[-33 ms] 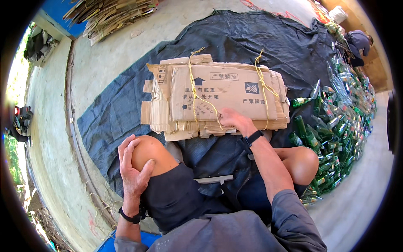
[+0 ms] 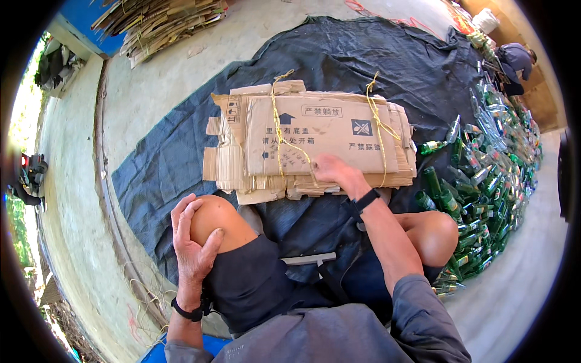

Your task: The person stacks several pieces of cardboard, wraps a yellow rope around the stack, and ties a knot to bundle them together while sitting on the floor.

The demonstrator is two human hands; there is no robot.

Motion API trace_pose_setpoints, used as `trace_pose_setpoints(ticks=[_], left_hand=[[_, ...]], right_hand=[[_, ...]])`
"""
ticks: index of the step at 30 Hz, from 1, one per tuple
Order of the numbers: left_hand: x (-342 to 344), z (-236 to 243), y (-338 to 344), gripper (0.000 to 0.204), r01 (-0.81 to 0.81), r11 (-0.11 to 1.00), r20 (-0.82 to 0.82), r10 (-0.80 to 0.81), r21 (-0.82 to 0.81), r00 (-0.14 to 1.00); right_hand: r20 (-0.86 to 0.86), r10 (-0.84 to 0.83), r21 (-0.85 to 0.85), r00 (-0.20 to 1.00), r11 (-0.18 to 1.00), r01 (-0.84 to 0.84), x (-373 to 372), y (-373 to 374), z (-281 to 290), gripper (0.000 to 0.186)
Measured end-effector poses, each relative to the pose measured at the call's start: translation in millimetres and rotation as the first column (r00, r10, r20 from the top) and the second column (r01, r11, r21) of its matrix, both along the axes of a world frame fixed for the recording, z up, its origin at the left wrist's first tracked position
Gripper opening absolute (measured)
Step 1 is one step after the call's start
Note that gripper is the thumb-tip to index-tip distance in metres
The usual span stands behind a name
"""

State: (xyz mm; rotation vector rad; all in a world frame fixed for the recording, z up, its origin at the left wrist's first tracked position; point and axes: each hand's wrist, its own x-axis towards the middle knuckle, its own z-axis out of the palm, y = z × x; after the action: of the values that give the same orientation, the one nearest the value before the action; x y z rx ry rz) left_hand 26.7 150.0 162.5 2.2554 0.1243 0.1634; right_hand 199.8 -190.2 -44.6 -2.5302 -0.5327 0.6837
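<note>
A bundle of flattened cardboard boxes (image 2: 327,136) lies on dark sheeting in front of my knees. Two strands of yellow twine (image 2: 373,112) run across it, one near each end. My right hand (image 2: 331,169) is closed at the bundle's near edge, its fingers pinching the loose end of the left strand of twine (image 2: 296,148). My left hand (image 2: 196,245) rests on my left knee with fingers and thumb spread, holding nothing.
Black sheeting (image 2: 387,51) covers the floor under the bundle. A heap of green and clear glass bottles (image 2: 484,193) spreads on the right. Stacked cardboard (image 2: 163,27) stands at the far left. Another person (image 2: 515,63) bends over at the far right.
My right hand has shifted slightly to the left with the twine end. My left hand and the bundle stay essentially where they were.
</note>
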Motion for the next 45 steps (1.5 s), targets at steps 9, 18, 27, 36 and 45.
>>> trace_pose_setpoints(ticks=[9, 18, 27, 36, 45], left_hand=[[-5, 5, -4, 0.058, -0.072, 0.979, -0.040, 0.066, -0.189, 0.997], [-7, -3, -10, 0.057, 0.028, 1.000, 0.103, -0.027, -0.006, 0.994], [-16, -5, 2, 0.058, 0.005, 0.998, 0.131, -0.012, 0.056, 0.991], [-29, -8, 10, 0.056, -0.030, 1.000, 0.166, 0.028, 0.008, 0.986], [-24, -9, 2, 0.058, 0.006, 0.999, 0.173, -0.011, 0.034, 0.985]], right_hand=[[0.570, -0.128, 0.756, 0.812, 0.469, -0.457, -121, 159, 339, 0.025], [0.509, -0.185, 0.830, 0.841, -0.154, -0.536, -194, 174, 401, 0.019], [0.621, -0.086, 0.784, 0.779, 0.043, -0.620, -207, 161, 384, 0.021], [0.595, 0.281, 0.146, 0.753, 0.884, -0.445, -149, 23, 348, 0.017], [0.382, -0.209, 0.213, 0.900, 0.968, 0.135, -150, -73, 363, 0.018]])
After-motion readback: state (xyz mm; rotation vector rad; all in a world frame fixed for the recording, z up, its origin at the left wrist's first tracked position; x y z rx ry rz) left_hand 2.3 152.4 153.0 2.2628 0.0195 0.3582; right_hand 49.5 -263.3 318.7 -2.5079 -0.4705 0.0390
